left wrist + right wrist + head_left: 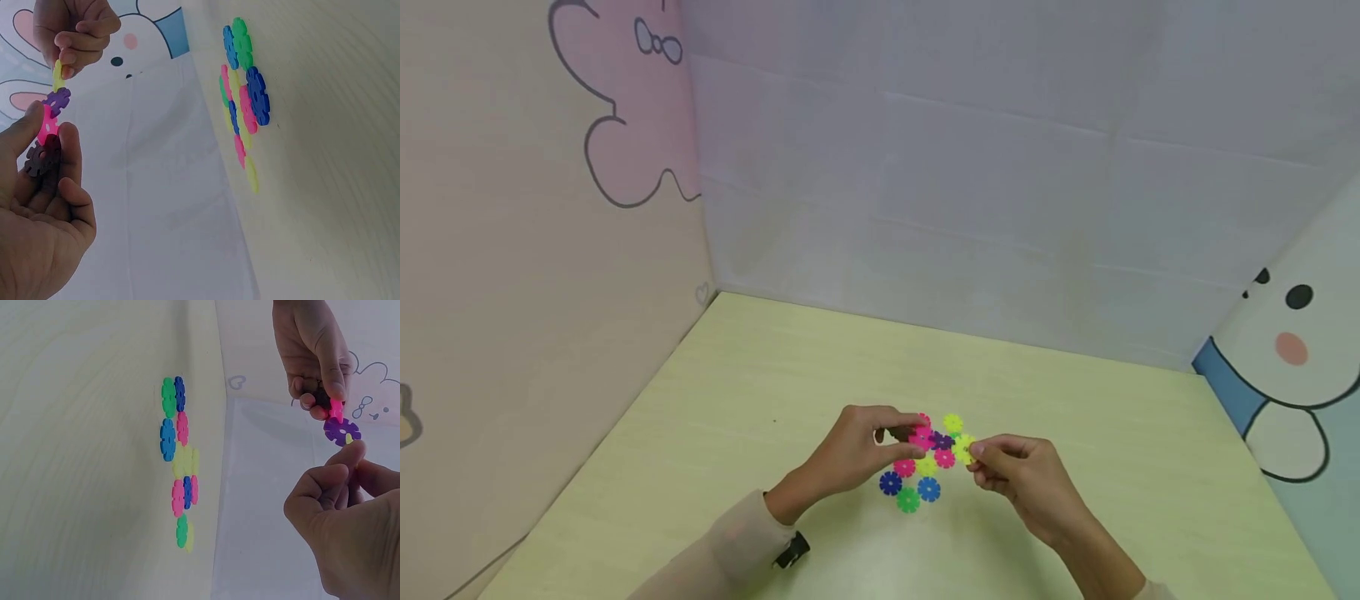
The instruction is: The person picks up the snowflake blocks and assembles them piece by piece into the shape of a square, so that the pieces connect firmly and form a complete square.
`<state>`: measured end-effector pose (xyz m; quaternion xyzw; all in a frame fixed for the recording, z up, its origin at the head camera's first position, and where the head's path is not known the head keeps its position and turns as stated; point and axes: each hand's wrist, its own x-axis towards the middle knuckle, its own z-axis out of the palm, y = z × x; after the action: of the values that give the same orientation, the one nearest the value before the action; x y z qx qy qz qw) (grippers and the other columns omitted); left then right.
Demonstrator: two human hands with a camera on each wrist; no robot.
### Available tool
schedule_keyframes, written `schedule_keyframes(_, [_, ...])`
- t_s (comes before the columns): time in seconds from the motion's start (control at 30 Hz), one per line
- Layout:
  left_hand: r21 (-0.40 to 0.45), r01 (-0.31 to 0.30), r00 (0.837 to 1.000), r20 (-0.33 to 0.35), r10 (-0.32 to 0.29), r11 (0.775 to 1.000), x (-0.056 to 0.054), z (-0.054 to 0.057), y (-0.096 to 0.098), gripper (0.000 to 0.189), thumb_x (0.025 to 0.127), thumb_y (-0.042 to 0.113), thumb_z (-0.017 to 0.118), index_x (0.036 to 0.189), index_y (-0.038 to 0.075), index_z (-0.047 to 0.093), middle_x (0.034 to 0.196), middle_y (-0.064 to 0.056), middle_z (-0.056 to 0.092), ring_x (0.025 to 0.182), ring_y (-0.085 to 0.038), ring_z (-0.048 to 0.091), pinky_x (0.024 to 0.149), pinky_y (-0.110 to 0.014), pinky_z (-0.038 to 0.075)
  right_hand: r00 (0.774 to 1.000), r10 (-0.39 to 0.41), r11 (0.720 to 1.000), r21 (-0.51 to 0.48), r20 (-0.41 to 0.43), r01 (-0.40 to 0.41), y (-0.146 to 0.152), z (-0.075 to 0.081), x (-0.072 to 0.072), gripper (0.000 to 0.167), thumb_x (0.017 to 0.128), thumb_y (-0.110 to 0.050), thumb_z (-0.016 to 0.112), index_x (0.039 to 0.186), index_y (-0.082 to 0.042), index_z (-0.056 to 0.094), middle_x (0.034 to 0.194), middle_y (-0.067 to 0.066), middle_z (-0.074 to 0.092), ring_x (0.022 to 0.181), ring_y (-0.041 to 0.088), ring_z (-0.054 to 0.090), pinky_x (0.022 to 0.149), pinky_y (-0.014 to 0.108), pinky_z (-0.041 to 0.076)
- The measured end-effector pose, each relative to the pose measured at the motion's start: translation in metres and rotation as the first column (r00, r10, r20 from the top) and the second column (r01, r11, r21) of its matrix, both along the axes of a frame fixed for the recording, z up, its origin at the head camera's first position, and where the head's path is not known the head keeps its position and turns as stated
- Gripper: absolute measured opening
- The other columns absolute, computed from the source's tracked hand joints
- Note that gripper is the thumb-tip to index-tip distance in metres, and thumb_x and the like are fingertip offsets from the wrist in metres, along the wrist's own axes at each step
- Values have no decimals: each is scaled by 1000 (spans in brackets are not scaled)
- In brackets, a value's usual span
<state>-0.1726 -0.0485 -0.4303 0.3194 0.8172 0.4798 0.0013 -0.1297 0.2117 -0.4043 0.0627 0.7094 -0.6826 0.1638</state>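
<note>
Held up above the table is a short chain of notched snowflake discs: a dark disc point(42, 159), a pink disc point(47, 127), a purple disc point(342, 431) and a yellow disc point(962, 448). My left hand point(850, 446) pinches the pink disc between thumb and fingers, with the dark disc inside the curl of its fingers. From the other end, my right hand point(1030, 479) pinches the yellow disc between thumb and forefinger. The purple disc sits between the two hands, joined to the pink and yellow ones. In the right wrist view, fingers mostly hide the yellow disc.
Below the hands, several loose discs lie flat on the pale table point(737, 375), among them a green disc point(908, 500), a dark blue disc point(891, 483) and a blue disc point(928, 489). A grey-white wall point(925, 192) rises behind, and cartoon-printed panels stand at both sides.
</note>
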Motion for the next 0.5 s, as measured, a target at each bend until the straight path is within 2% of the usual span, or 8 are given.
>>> schedule_keyframes(0.17, [6,30,999,-16,-30,1000,1,-1,-1,34,90,22,81,122,15,77,104,6,80,89,1,68,74,-21,52,999,31,999,16,12,-31,0,0,-1,24,102,-14,66,109,8,72,89,2,72,77,12,67,78,25,61])
schedule_keyframes(0.5, [44,65,994,-90,-60,997,4,-4,2,33,88,18,82,120,8,77,101,0,81,82,1,65,68,-18,50,999,-5,1000,17,32,4,-5,-1,2,22,103,-11,63,109,9,71,86,2,71,76,10,65,75,23,60])
